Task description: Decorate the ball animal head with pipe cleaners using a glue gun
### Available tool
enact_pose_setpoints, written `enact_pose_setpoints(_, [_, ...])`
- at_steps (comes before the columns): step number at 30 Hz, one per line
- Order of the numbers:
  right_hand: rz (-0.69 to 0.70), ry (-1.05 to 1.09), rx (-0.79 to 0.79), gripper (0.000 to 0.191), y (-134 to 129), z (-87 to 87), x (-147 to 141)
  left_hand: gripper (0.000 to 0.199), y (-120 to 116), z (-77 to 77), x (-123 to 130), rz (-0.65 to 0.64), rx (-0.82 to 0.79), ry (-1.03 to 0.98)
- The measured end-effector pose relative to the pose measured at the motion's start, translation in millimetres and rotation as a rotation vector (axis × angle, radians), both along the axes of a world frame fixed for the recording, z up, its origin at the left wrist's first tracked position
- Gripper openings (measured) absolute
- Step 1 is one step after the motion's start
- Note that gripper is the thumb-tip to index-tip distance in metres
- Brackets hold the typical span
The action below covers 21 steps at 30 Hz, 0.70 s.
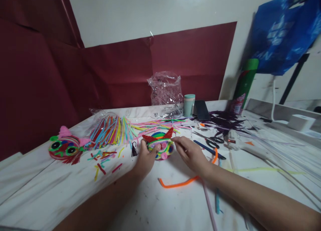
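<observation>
Near the middle of the table, a round multicoloured pipe-cleaner craft (pixel 163 148) with red pointed pieces on top is gripped by my left hand (pixel 146 157), thumb across its front. My right hand (pixel 188 152) is at its right upper edge, thumb and index finger pinched together; whatever lies between the fingertips is too small to make out. An orange pipe cleaner (pixel 175 185) lies bent below the hands. At the far left sits a similar craft (pixel 64 149) with big black eyes and pink parts.
Cut pipe-cleaner bits (pixel 101 169) and a colourful bundle (pixel 110 132) lie to the left. Black scissors (pixel 212 140), a dark blue stick (pixel 208 149), a glue gun (pixel 233 139) and purple strands (pixel 223 120) are to the right. A green cup (pixel 189 105) and phone (pixel 201 110) stand behind.
</observation>
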State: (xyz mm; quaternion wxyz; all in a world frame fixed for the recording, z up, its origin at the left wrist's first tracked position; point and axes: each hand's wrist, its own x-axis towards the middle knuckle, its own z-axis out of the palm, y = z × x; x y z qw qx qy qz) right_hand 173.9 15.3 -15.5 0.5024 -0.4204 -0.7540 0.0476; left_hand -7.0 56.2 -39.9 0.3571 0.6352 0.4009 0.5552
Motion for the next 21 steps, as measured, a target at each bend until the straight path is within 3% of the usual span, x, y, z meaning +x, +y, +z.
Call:
enact_pose_setpoints(3, [0.065,-0.295,0.164,0.030,0,-2.8,1,0.031,0,0.2,0,-0.006,0.003,0.010])
enact_pose_setpoints(7, [0.060,-0.443,0.181,0.036,1,-6.5,-3,0.031,0,0.6,1,-0.006,0.031,0.012])
enact_pose_setpoints(10, [0.105,-0.272,0.018,0.033,2,-3.8,-8,0.032,1,0.2,2,-0.020,0.023,-0.009])
enact_pose_setpoints(13, [0.266,0.170,-0.364,0.026,5,2.3,-10,0.035,1,-0.9,2,-0.033,0.012,-0.022])
enact_pose_setpoints(15, [0.336,0.459,-0.539,0.024,6,5.8,-9,0.035,2,-1.8,2,-0.051,0.003,-0.041])
enact_pose_setpoints(18, [0.283,0.534,-0.507,0.025,6,7.9,-7,0.032,3,-3.3,1,-0.047,0.001,-0.053])
enact_pose_setpoints(21, [0.211,0.204,-0.289,0.027,3,5.5,-6,0.032,4,-4.2,1,-0.033,0.011,-0.034])
